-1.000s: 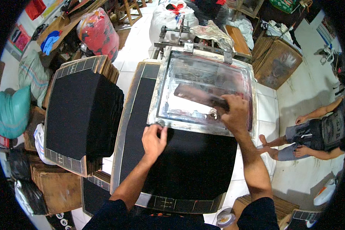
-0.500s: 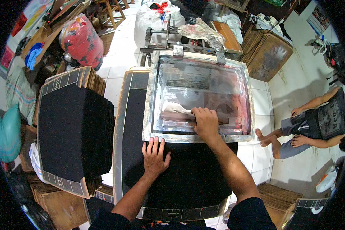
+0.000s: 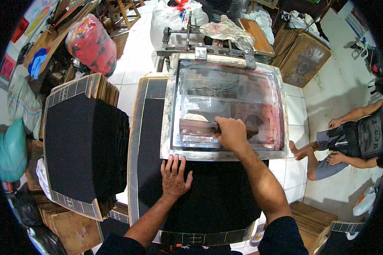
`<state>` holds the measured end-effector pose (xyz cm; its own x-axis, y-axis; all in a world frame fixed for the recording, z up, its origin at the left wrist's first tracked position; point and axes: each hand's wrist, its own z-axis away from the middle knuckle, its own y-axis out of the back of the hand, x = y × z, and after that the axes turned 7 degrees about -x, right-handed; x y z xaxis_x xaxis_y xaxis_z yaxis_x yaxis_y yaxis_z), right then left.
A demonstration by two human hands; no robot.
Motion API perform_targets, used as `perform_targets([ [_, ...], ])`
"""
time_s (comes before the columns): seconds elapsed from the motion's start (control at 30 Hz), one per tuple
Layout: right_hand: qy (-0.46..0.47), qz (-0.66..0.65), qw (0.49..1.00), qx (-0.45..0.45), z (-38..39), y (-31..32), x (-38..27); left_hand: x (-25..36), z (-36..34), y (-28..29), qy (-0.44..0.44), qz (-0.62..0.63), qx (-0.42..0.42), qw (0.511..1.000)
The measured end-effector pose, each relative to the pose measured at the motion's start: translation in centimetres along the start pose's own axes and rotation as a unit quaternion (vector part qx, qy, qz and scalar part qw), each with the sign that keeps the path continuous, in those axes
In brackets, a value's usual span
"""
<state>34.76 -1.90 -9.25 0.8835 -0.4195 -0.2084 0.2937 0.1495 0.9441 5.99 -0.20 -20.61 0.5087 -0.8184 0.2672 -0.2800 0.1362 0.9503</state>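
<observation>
Fingers [image 3: 221,124] grip a squeegee [image 3: 195,127]; shirt lettering [image 3: 366,135] seems blurred.

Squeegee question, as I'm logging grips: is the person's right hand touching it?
Touching. The head view shows the right hand closed over the brown squeegee, its fingers curled across the upper edge, no gap showing.

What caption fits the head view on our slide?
Right grip on a brown squeegee inside a pale frame, left fingertips at its near edge.
</observation>
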Motion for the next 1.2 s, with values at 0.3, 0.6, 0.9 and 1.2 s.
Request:
perform_targets([
  [0.3, 0.035, 0.029, 0.999, 0.025, -0.4, -0.4, 0.9, -0.2, 0.1, -0.3, 0.001, 0.0, 0.005, 1.0],
  [0.6, -0.006, 0.009, 1.0, 0.011, -11.6, 3.1, 4.5, -0.3, 0.1, -0.4, 0.001, -0.018, -0.011, 1.0],
  [0.9, 0.022, 0.106, 0.97, 0.217, -7.0, -1.9, 2.5, -0.3, 0.1, -0.3, 0.003, -0.016, -0.022, 1.0],
  [1.2, 0.021, 0.088, 0.971, 0.221, -11.3, 0.3, 4.2, -0.2, 0.1, -0.2, 0.009, -0.019, -0.024, 1.0],
])
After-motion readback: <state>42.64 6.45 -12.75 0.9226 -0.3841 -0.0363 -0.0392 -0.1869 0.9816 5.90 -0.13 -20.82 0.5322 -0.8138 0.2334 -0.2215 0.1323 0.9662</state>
